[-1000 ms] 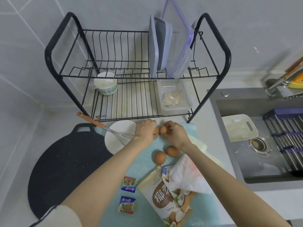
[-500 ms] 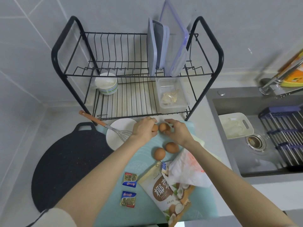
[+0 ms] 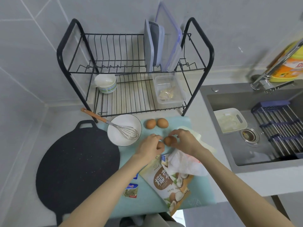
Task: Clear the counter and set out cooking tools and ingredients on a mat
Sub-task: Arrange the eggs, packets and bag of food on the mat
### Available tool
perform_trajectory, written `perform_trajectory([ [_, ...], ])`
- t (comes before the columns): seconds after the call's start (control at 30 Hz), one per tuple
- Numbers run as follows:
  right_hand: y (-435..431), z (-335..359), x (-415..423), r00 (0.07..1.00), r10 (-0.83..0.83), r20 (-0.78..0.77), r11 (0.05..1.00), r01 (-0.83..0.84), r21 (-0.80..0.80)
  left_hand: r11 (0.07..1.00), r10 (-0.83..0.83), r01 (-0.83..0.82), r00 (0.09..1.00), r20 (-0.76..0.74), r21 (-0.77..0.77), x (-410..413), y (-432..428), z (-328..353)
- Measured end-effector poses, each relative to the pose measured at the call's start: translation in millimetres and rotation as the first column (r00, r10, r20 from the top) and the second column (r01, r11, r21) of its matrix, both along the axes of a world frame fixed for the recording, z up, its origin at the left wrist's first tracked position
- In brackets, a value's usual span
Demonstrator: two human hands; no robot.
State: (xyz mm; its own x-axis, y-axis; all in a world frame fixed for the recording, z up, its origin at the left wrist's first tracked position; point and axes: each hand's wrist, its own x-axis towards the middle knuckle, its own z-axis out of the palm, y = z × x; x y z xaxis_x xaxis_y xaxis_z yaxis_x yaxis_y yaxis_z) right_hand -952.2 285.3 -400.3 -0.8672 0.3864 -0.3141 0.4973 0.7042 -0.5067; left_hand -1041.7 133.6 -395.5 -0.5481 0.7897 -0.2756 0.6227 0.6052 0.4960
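On the light blue mat point(image 3: 147, 190), two brown eggs point(image 3: 157, 123) lie side by side near the far edge. My left hand point(image 3: 151, 147) curls its fingers round another brown egg point(image 3: 160, 145). My right hand point(image 3: 184, 141) pinches a fourth egg point(image 3: 169, 140) right beside it. A white bowl point(image 3: 124, 130) with a whisk point(image 3: 121, 130) in it stands at the mat's far left. A coconut powder bag point(image 3: 168, 181) and a white plastic bag point(image 3: 185, 163) lie under my right forearm. Small butter packets point(image 3: 130, 190) lie near my left forearm.
A black round griddle point(image 3: 77, 164) lies left of the mat. The black dish rack point(image 3: 136, 71) behind holds lids, a cup point(image 3: 106, 85) and a clear container point(image 3: 168, 90). The sink point(image 3: 255, 128) at right holds a white board point(image 3: 229, 119) and a drain rack point(image 3: 282, 125).
Both hands let go of two eggs at the mat's far edge and pulled back toward me. They now hold the two eggs that lay nearer the bags.
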Motion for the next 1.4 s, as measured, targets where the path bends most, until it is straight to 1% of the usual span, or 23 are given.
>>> perform_trajectory([
  [0.13,-6,-9,2,1.000,-0.003,0.000,1.000,0.003,0.019,0.998,0.069,-0.069,0.996,0.049,0.001,3,1,-9],
  [0.33,-7,-16,1,0.999,-0.040,-0.012,0.999,0.040,0.004,0.970,0.244,-0.244,0.958,0.152,-0.023,1,4,-16],
  [0.43,-5,-19,0,0.995,-0.086,-0.044,0.996,0.085,-0.033,0.946,0.318,-0.324,0.933,0.166,0.009,0,6,-18],
  [0.57,-3,-21,-7,0.981,-0.166,-0.096,0.983,0.157,-0.097,0.926,0.360,-0.372,0.921,0.153,0.060,-3,12,-19],
  [0.7,-2,-24,-15,0.964,-0.240,-0.118,0.963,0.221,-0.152,0.940,0.334,-0.335,0.942,0.027,0.058,-8,19,-13],
  [0.8,-2,-26,-21,0.953,-0.280,-0.118,0.951,0.258,-0.173,0.959,0.282,-0.283,0.956,-0.083,0.004,-15,24,-12],
  [0.87,-3,-27,-24,0.949,-0.294,-0.118,0.946,0.270,-0.181,0.967,0.248,-0.254,0.960,-0.130,-0.031,-19,26,-13],
  [1.07,-7,-29,-26,0.931,-0.337,-0.143,0.932,0.308,-0.193,0.976,0.186,-0.203,0.966,-0.181,-0.078,-22,29,-17],
  [1.4,-11,-28,-25,0.916,-0.363,-0.169,0.919,0.322,-0.228,0.978,0.150,-0.178,0.963,-0.222,-0.111,-20,28,-15],
])
